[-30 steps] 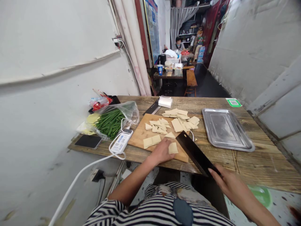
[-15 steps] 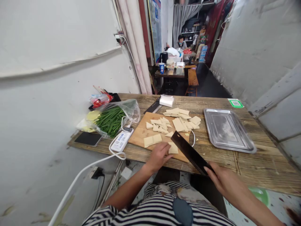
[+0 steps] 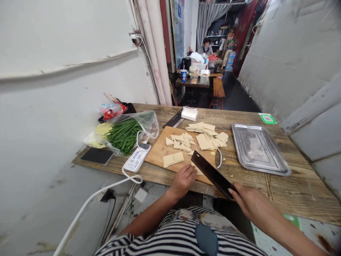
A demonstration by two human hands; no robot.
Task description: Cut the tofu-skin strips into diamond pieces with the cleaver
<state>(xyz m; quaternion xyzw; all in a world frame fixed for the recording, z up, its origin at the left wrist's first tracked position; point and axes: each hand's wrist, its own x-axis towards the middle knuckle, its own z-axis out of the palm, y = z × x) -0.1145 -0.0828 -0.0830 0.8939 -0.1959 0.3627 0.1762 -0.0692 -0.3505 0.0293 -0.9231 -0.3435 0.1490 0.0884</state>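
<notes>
Tofu sheet [image 3: 197,170] looks thin, soft, tearable; left hand [image 3: 183,179] presses it flat, right hand [image 3: 246,202] grips cleaver [image 3: 211,174] handle

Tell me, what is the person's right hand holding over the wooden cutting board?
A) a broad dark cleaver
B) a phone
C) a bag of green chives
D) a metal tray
A: the right hand grips a broad dark cleaver whose blade angles over the cutting board, beside the left hand.
</notes>
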